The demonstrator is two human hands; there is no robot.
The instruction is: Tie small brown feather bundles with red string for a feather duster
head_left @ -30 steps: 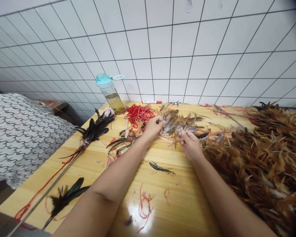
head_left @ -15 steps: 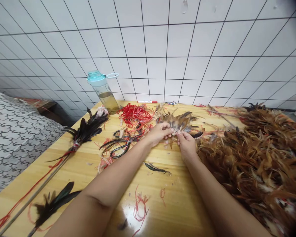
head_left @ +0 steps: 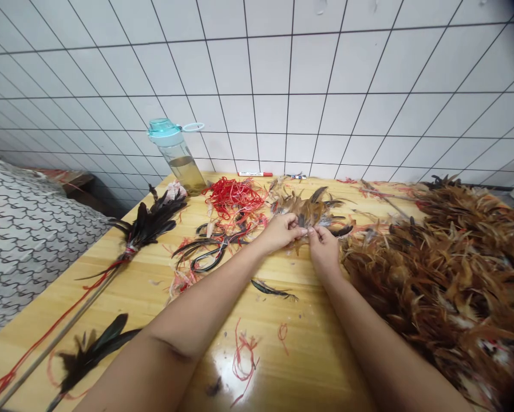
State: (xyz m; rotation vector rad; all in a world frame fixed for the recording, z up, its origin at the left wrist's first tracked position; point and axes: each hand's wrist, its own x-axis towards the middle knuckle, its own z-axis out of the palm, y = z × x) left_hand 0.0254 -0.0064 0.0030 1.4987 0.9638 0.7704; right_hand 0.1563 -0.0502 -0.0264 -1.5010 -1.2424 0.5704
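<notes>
My left hand (head_left: 283, 231) and my right hand (head_left: 324, 246) meet near the table's middle, thumbs and fingertips pinched together. Between them are the pale lower ends of some brown feathers (head_left: 312, 210), with the plumes pointing toward the wall. What exactly each fingertip grips is partly hidden. A black feather (head_left: 341, 231) lies just beyond my right hand. Left of my wrist is a tangle of red string (head_left: 233, 197), and nearer to me are black-handled scissors (head_left: 209, 262) among dark feathers. One dark feather (head_left: 273, 290) lies between my forearms.
A large heap of brown feathers (head_left: 450, 269) covers the table's right side. On the left, a stick (head_left: 63, 329) bears a tied black feather bunch (head_left: 147, 229). A bottle of yellowish liquid (head_left: 182, 163) and a red-capped marker (head_left: 254, 174) stand and lie by the tiled wall.
My hands stay in nearly the same place, with fingertips shifted slightly and the left fingers drawn closer to the right. The feathers between them have turned a little. The view has tilted slightly.
</notes>
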